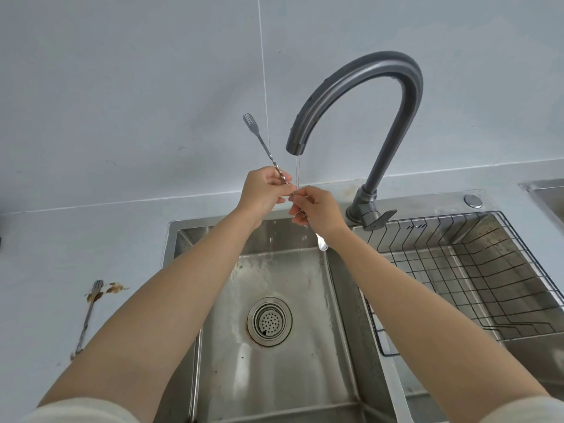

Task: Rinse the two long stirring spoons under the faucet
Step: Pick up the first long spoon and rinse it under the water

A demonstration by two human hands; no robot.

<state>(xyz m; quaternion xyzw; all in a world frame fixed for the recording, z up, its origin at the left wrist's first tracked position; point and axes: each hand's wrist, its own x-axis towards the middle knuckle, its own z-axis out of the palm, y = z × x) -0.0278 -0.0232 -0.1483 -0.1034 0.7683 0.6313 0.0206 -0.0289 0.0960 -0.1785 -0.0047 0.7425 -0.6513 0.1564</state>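
A long metal stirring spoon [258,138] with a fork end pointing up and left is held over the sink in both hands. My left hand [262,192] grips its twisted shaft. My right hand [316,210] closes on the lower shaft, and the spoon bowl [322,243] pokes out below that hand. A thin stream of water [297,172] falls from the grey gooseneck faucet [360,96] onto the shaft between my hands. A second stirring spoon [89,312] lies on the counter at the left, its fork end in brown stains.
The steel sink basin [305,346] has a round drain strainer [269,321] in its floor. A black wire rack [457,270] sits in the right basin. The faucet lever [378,219] points right. A grey wall rises behind.
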